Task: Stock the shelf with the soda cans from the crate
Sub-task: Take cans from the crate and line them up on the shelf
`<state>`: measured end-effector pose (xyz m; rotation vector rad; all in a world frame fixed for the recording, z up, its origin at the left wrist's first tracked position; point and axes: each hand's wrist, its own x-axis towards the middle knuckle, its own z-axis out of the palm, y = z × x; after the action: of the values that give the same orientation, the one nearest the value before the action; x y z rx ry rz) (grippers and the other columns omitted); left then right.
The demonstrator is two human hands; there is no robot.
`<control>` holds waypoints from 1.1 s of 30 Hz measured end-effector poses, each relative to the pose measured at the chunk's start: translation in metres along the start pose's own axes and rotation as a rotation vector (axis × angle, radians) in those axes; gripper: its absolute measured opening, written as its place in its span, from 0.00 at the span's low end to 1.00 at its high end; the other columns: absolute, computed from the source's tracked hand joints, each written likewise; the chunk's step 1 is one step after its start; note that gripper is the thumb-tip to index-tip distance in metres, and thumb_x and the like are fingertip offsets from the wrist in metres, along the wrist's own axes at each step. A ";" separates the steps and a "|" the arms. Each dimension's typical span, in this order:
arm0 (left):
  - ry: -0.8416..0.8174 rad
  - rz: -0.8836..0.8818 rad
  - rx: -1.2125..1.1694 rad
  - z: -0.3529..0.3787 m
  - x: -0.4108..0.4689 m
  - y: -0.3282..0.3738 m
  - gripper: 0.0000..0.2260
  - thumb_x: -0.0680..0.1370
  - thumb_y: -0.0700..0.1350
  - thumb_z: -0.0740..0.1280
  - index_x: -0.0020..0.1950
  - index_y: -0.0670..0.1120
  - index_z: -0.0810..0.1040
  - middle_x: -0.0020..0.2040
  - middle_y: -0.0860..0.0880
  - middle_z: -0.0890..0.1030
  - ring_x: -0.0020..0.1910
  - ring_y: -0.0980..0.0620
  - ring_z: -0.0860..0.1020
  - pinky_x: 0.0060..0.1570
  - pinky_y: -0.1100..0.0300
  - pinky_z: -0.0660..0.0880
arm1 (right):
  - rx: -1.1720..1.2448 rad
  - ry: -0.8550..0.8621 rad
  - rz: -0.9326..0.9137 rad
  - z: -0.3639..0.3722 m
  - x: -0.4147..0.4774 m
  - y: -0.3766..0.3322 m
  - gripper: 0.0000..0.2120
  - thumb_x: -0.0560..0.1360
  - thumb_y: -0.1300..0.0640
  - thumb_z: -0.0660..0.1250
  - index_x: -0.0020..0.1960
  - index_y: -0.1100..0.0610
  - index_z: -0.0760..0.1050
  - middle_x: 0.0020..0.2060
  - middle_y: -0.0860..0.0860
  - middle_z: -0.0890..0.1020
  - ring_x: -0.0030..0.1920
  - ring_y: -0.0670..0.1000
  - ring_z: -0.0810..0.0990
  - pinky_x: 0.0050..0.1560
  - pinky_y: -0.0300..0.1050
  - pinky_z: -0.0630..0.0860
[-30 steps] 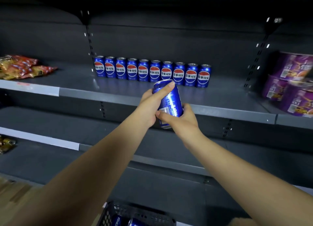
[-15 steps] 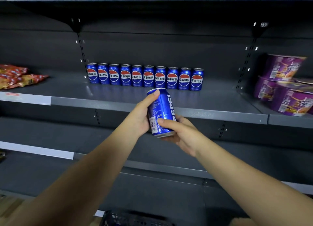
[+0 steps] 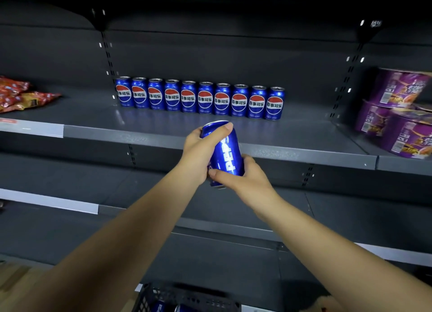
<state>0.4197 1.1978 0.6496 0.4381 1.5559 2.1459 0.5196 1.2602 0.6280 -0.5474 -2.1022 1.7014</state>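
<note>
Nearest, well below the row (image 3: 201, 98) and at the bottom edge of the view, is a black plastic crate (image 3: 194, 294) with a lattice wall. The blue tops of two cans (image 3: 184, 309) show inside it.

Two bare forearms reach up from there to one can (image 3: 228, 152), held in the air below and in front of the row, level with the shelf's front lip. It is a smooth, glossy blue metal cylinder with a silver rim and white lettering running along its length. Its long axis is near upright and tilted, with the top up and to the left and the base down toward the camera.

The left hand (image 3: 198, 157) wraps the can's upper left side, fingers curled behind it and one digit laid up to the top rim. The right hand (image 3: 247, 178) cups the lower right side, its thumb pressed across the front near the base.

The shelf (image 3: 304, 136) is flat, matte dark grey metal with a paler front strip, and more such boards sit below it.

The row is ten upright cans side by side, touching, logos forward, at the back of the shelf.

Far left of the row lie crinkled red and orange bags (image 3: 21, 96). Far right, purple tubs (image 3: 397, 115) are stacked.

Behind the row is a dark panel (image 3: 233, 59) with slotted uprights.
</note>
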 end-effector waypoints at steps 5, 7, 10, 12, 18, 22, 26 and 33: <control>-0.144 0.020 -0.032 -0.006 0.001 0.007 0.18 0.69 0.48 0.73 0.55 0.43 0.76 0.42 0.45 0.84 0.39 0.48 0.83 0.40 0.54 0.80 | 0.272 -0.277 0.099 -0.007 0.007 0.003 0.30 0.60 0.49 0.75 0.59 0.57 0.76 0.48 0.52 0.84 0.46 0.49 0.81 0.53 0.43 0.75; -0.147 0.029 -0.052 -0.006 0.001 0.010 0.22 0.66 0.48 0.75 0.57 0.42 0.75 0.42 0.45 0.84 0.40 0.48 0.83 0.39 0.55 0.80 | 0.328 -0.267 0.101 -0.005 0.011 0.003 0.26 0.63 0.54 0.75 0.59 0.60 0.76 0.47 0.53 0.84 0.45 0.51 0.82 0.54 0.45 0.76; -0.066 0.051 0.015 -0.001 0.001 0.010 0.22 0.68 0.48 0.75 0.59 0.46 0.72 0.45 0.47 0.83 0.39 0.51 0.83 0.39 0.56 0.80 | 0.276 -0.124 0.040 0.002 0.012 -0.002 0.17 0.68 0.61 0.75 0.55 0.59 0.77 0.46 0.53 0.84 0.43 0.50 0.81 0.42 0.35 0.77; 0.001 0.071 0.067 0.003 0.001 0.007 0.21 0.68 0.48 0.76 0.57 0.48 0.72 0.47 0.47 0.82 0.41 0.50 0.83 0.41 0.53 0.81 | 0.236 -0.037 0.009 0.007 0.014 -0.002 0.16 0.67 0.63 0.75 0.53 0.58 0.77 0.45 0.52 0.84 0.42 0.49 0.82 0.37 0.33 0.77; -0.009 0.045 -0.032 -0.005 0.002 0.020 0.18 0.71 0.45 0.73 0.58 0.43 0.73 0.39 0.47 0.83 0.35 0.51 0.83 0.35 0.55 0.81 | 0.275 -0.194 0.009 0.002 0.021 -0.011 0.15 0.68 0.63 0.74 0.52 0.54 0.76 0.45 0.49 0.85 0.45 0.49 0.83 0.47 0.38 0.78; -0.090 0.008 -0.041 -0.013 0.003 0.024 0.22 0.71 0.46 0.72 0.62 0.41 0.73 0.38 0.47 0.83 0.36 0.49 0.83 0.35 0.54 0.80 | 0.307 -0.398 0.054 -0.003 0.024 -0.015 0.13 0.70 0.64 0.72 0.52 0.55 0.76 0.44 0.50 0.85 0.44 0.49 0.83 0.48 0.39 0.78; -0.030 0.071 0.051 -0.009 0.003 0.021 0.20 0.71 0.48 0.73 0.59 0.46 0.72 0.46 0.48 0.82 0.39 0.52 0.83 0.36 0.56 0.80 | 0.254 -0.226 -0.032 0.006 0.027 -0.011 0.14 0.67 0.66 0.74 0.50 0.56 0.78 0.45 0.52 0.85 0.44 0.51 0.83 0.45 0.39 0.79; 0.040 0.103 0.068 -0.005 0.010 0.016 0.14 0.71 0.46 0.73 0.54 0.48 0.73 0.45 0.48 0.81 0.38 0.51 0.81 0.34 0.58 0.79 | 0.005 -0.095 -0.098 0.009 0.029 -0.007 0.26 0.64 0.61 0.78 0.58 0.56 0.72 0.48 0.50 0.83 0.48 0.50 0.82 0.52 0.45 0.79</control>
<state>0.4056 1.1950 0.6628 0.5109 1.6658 2.1966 0.4898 1.2666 0.6346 -0.3625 -2.1520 1.7077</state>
